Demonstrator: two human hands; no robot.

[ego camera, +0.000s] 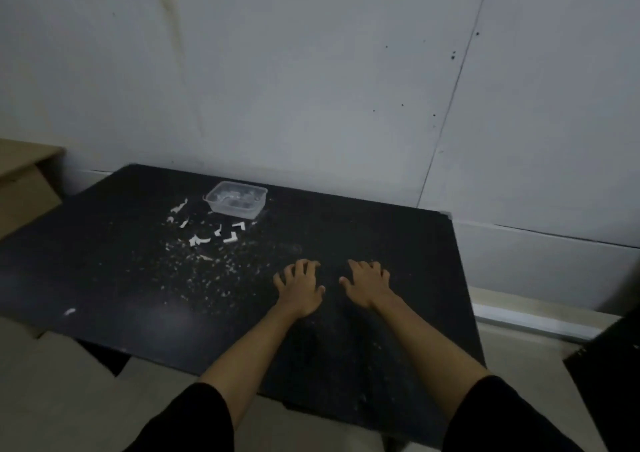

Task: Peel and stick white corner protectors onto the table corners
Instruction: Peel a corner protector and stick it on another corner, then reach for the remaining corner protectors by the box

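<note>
Left hand [299, 287] and right hand [367, 283] are resting empty on tabletop [398, 243], fingers [306, 264] spread, loosely bent | risk: scattered debris [207, 278] may be spoiling adhesion of white corner protectors [232, 237] lying beyond.

Nothing readable is showing: no text, label, brand, number or sign is appearing legibly on the black bench [381, 243], the clear plastic container [235, 199] or the pale wall [311, 70] in this dim, soft view.

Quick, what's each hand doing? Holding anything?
Left hand: open, resting on the black table, holding nothing.
Right hand: open too, holding nothing.
</note>
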